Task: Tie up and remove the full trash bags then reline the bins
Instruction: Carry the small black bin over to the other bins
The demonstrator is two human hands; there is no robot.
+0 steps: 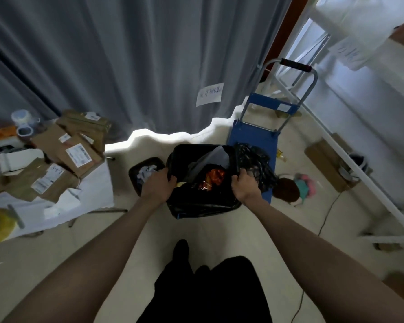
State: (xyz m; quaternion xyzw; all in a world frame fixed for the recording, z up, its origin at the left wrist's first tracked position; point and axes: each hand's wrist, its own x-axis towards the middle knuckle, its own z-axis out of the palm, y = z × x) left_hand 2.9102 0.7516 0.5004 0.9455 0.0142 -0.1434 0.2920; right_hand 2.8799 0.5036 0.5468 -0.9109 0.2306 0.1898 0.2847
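A bin lined with a black trash bag [197, 203] stands on the floor in front of me, its mouth open. Orange wrappers [214, 177] and a grey sheet lie inside. My left hand [158, 183] grips the bag's left rim, fingers curled over the edge. My right hand [245, 185] grips the right rim the same way. A smaller dark bin [138, 170] with white paper scraps stands just left of the big one, partly behind my left hand.
A blue folding hand truck [254, 134] with a bundle of black netting [257, 159] stands behind the bin on the right. A white-covered table [96, 185] with cardboard parcels and tape rolls is at left. Grey curtain behind; white metal frame, doll and cable at right.
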